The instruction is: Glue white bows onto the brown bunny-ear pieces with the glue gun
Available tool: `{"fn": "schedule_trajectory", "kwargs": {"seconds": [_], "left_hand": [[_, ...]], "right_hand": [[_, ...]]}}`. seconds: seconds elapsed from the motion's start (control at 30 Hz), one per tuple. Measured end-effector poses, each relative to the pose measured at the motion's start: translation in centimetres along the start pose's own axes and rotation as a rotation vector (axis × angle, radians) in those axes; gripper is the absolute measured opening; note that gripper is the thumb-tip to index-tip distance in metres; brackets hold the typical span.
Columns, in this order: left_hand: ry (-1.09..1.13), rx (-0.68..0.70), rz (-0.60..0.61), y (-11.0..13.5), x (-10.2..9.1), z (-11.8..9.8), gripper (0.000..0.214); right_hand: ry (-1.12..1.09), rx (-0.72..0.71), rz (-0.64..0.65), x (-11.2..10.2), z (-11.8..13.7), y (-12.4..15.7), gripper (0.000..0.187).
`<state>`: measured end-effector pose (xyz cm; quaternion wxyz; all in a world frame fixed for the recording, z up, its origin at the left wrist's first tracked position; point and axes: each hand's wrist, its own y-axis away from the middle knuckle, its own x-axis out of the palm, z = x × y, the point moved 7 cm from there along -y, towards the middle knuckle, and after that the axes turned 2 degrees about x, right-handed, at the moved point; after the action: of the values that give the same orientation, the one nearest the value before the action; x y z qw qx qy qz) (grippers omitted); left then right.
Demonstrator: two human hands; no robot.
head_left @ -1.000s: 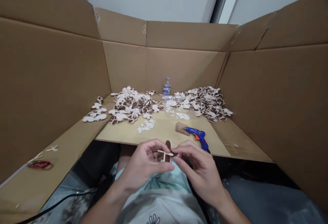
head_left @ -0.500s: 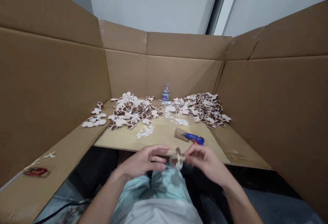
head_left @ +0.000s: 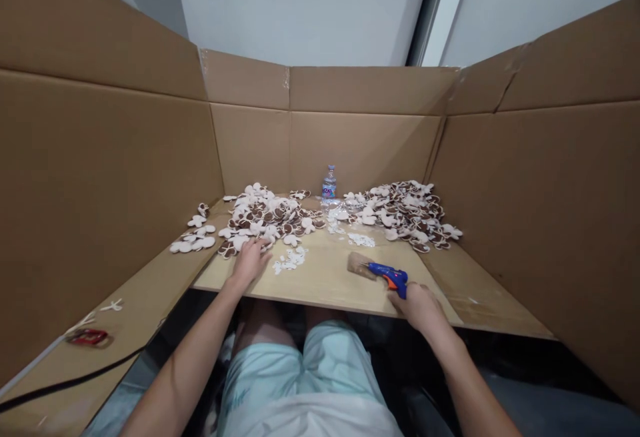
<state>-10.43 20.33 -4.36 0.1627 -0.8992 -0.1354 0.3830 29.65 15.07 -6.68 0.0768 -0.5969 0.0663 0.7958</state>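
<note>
My left hand (head_left: 251, 262) reaches to the front edge of the left pile (head_left: 270, 213) of flat white and brown pieces with rounded ears and pale cord. Its fingers stretch forward over the nearest pieces, touching them; the fingertips are partly hidden. My right hand (head_left: 420, 303) is closed around the handle of a blue hot glue gun (head_left: 387, 273) with an orange trigger. The gun's nozzle points left, over a brown block (head_left: 357, 264) on the board. Between the hands lies a scatter of small white pieces (head_left: 290, 260).
A second pile (head_left: 405, 213) of such pieces stands back right, and a water bottle (head_left: 329, 183) at the back. Small white bits (head_left: 361, 240) lie mid-board. Cardboard walls (head_left: 350, 143) enclose the table. At left are a red tool (head_left: 87, 337) and a black cable (head_left: 80, 381).
My hands have parted from in front of my lap. The left went forward to the pile; the right took hold of the glue gun. The small piece held in my right hand is gone from it.
</note>
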Motion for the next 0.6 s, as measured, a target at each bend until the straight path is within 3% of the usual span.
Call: {"fn": "schedule_trajectory", "kwargs": {"seconds": [0.13, 0.33, 0.6], "left_hand": [[0.035, 0.057, -0.001, -0.3, -0.7, 0.1, 0.023], [0.236, 0.103, -0.067, 1.4, -2.1, -0.7, 0.026], [0.586, 0.102, -0.089, 4.0, -0.5, -4.7, 0.022]], "right_hand": [[-0.009, 0.012, -0.006, 0.3, -0.4, -0.7, 0.027], [-0.132, 0.048, -0.053, 0.5, -1.6, -1.8, 0.029], [-0.441, -0.051, -0.165, 0.6, -2.3, -3.0, 0.026]]}}
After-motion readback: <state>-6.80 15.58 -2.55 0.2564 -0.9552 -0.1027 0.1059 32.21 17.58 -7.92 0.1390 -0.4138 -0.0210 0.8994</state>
